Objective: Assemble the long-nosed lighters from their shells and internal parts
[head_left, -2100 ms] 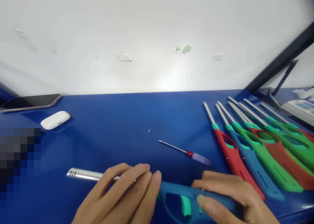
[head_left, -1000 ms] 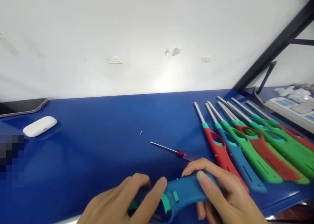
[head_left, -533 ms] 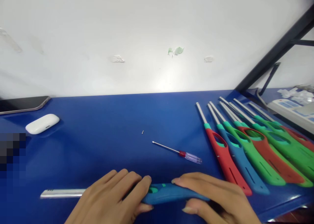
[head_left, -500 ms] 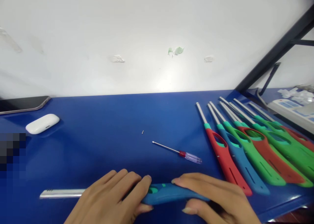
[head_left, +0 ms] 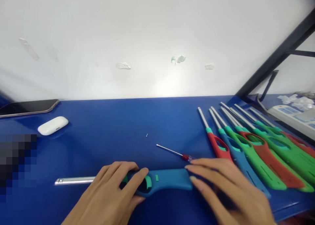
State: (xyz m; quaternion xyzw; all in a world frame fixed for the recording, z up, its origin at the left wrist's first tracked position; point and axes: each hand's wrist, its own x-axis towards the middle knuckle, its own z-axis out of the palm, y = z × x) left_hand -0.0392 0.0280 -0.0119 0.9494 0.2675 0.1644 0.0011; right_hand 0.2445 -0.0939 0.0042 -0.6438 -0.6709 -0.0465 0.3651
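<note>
A blue long-necked lighter lies across the front of the table, its metal tube pointing left and its broad side facing up. My left hand is wrapped over it around the trigger opening, where green parts show. At the end of the handle, the thumb and fingertips of my right hand are closed against the lighter. A small screwdriver lies just behind, its clear handle partly hidden by my right hand. Beyond its tip is a tiny screw.
Several red, blue and green lighters lie side by side on the right. A white earbud case and a dark phone are at the left. A white device and a black metal frame stand at the far right, a white wall behind.
The blue lighter has rolled so its broad side shows more, and it sits slightly farther back. My right hand has shifted to the handle's end and now covers part of the screwdriver. The view has moved slightly.
</note>
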